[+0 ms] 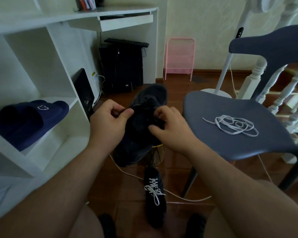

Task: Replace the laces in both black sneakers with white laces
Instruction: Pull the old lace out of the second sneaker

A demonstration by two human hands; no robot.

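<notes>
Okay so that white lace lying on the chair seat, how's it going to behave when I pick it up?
The white lace lies in loose flat loops on the chair seat, so it is likely floppy and will probably dangle and uncoil when lifted. It looks thin, so probably very light. Overlapping loops may snag; lifting by the free tip seems safest.

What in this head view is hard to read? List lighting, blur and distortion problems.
Head view: dim light merges the held black sneaker and its dark laces; wide-angle bend curves the desk and chair; forearms at the bottom edge are soft; the white lace and the laced sneaker read clearly.
</notes>
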